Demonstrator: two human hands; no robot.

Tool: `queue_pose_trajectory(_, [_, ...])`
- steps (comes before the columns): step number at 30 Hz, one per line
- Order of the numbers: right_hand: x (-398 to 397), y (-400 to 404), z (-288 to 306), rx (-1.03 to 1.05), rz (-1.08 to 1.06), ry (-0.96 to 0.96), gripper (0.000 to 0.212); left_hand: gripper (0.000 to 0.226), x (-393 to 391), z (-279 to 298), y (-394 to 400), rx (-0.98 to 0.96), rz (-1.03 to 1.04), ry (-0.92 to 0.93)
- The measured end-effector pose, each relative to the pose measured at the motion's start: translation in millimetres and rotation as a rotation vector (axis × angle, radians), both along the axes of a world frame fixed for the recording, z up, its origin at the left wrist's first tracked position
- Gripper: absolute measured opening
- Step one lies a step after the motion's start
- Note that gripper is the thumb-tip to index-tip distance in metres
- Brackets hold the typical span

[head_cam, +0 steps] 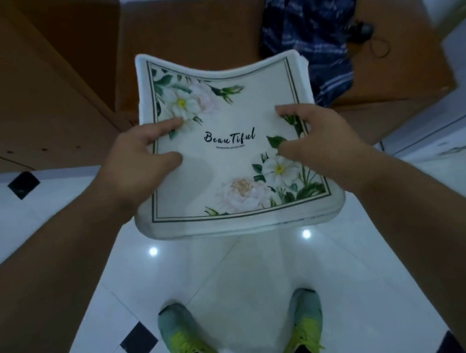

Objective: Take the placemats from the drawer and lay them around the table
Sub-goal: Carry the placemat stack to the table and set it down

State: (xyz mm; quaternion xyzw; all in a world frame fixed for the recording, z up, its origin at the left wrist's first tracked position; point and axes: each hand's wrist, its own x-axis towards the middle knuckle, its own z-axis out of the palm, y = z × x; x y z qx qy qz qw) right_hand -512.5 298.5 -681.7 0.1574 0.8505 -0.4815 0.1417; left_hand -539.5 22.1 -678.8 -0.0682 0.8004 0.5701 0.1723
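Holding the stack of placemats [230, 152] above the open drawer [230, 22], I saw both thumbs on top. My left hand [142, 160] pinched its left edge; my right hand [314, 135] pinched the right edge.

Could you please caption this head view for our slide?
Both hands, left hand and right hand, grip floral placemats above tiled floor.

I counted two hands, a left hand [142, 157] and a right hand [311, 135]. Between them was one stack of placemats [231, 158]; several layered edges showed at its far right corner, but I could not tell how many mats it held. I saw one open drawer [200, 27] with one dark plaid cloth [308, 25] in it and one small black object [363, 29] with a cord. There were two green shoes [188, 341]. On the floor [243, 282] I counted four black tile insets and two light reflections.
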Motion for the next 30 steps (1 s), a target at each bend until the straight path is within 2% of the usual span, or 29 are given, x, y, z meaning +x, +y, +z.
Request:
queue_pose_trajectory(4, [-11,13,117,0.026,-0.028,0.191,0.053,0.037,-5,102,4,0.05,0.015,0.226])
queue_pose_trajectory(8, [-18,18,239,0.09,-0.022,0.375,0.045,0.03,-13,221,13,0.033,0.002,0.345])
queue_pose_trajectory(16, [1,23,491,0.095,0.039,0.677,0.049,0.034,15,479,8,-0.035,0.002,0.666])
queue_pose_trajectory(20, [32,23,601,0.069,0.075,0.843,0.056,0.041,54,592,9,0.026,0.07,0.783])
queue_pose_trajectory(25, [74,24,698,-0.029,0.121,0.965,0.067,0.051,102,689,3,0.088,0.09,0.874])
queue_pose_trajectory(30, [100,25,750,-0.166,0.156,0.992,0.067,0.06,132,733,-2,0.236,0.083,0.873])
